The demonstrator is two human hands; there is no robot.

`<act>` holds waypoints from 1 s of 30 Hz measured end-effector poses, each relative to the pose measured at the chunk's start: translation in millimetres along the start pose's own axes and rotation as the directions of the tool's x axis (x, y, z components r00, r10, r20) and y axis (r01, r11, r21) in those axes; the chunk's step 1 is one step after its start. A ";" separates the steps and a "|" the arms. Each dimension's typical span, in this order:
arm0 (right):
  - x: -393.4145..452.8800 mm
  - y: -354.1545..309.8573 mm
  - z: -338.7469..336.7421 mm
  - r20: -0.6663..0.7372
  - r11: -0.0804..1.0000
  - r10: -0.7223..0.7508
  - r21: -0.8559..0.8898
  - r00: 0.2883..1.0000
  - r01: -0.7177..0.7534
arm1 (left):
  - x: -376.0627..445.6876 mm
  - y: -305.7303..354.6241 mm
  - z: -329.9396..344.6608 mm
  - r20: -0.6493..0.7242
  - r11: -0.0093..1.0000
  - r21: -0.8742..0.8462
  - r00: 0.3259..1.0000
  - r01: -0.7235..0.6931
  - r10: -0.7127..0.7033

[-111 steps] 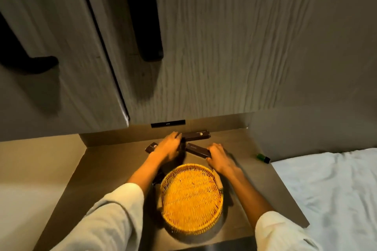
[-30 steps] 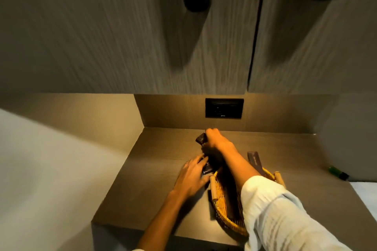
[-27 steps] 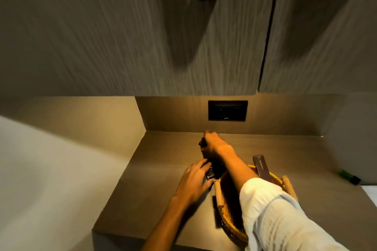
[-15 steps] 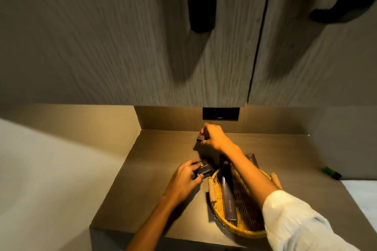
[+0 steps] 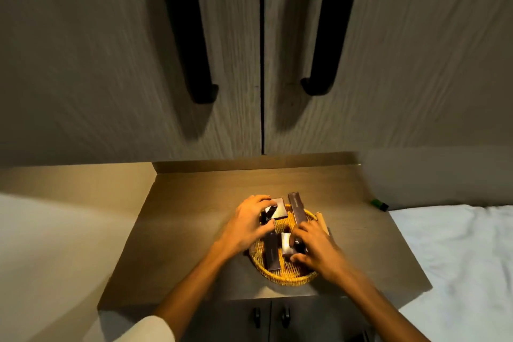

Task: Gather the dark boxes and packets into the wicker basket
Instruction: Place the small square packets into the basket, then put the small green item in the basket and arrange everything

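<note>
The wicker basket (image 5: 286, 276) sits near the counter's (image 5: 177, 244) front edge, with bare room to its left and behind it (a white bed (image 5: 455, 258) borders the right). Four dark boxes show, all on or in it. The left hand (image 5: 247, 223) grips a flat box (image 5: 279, 211) at the far rim; the right hand (image 5: 313, 251) curls around a small packet (image 5: 287, 243). A long box (image 5: 297, 208) leans on the rim; another (image 5: 270, 253) lies inside.

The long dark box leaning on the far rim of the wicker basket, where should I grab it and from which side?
Take the long dark box at its far end, which sticks out past the wicker basket's rim, coming from above and pinching across the narrow width. The near end sits beside the right hand, so it is probably more crowded.
</note>
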State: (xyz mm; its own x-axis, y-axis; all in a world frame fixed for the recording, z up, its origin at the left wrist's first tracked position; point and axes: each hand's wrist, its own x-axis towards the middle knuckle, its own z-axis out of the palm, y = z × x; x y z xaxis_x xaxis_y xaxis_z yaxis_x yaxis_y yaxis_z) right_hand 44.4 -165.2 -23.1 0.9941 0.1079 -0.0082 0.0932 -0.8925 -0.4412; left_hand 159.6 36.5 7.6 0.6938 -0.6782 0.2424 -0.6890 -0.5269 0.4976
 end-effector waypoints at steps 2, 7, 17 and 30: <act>-9.2 1.6 8.4 -0.013 0.995 -0.026 -0.099 1.000 0.024 | 7.4 8.4 13.1 0.049 0.994 0.102 0.998 -0.040 0.035; -15.7 7.6 17.7 -0.049 0.990 -0.048 -0.139 0.998 0.041 | 13.8 14.8 48.3 0.161 0.970 0.244 0.987 -0.020 -0.020; -12.1 20.1 32.1 -0.029 0.993 0.028 -0.112 0.999 -0.031 | 18.3 6.5 56.1 0.288 0.945 0.325 0.948 0.032 -0.131; -9.3 71.1 -38.5 -0.447 0.892 0.407 0.380 0.797 -0.243 | 13.2 15.5 66.0 -0.051 0.968 0.203 0.989 0.145 -0.138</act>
State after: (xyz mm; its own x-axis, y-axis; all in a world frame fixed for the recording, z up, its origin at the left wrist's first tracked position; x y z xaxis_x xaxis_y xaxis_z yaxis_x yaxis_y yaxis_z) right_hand 43.8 -246.6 -19.8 0.8546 -0.4728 0.2146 -0.1790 -0.6562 -0.7330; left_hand 144.2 -14.4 -36.4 0.7917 -0.5722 0.2137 -0.6090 -0.7125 0.3485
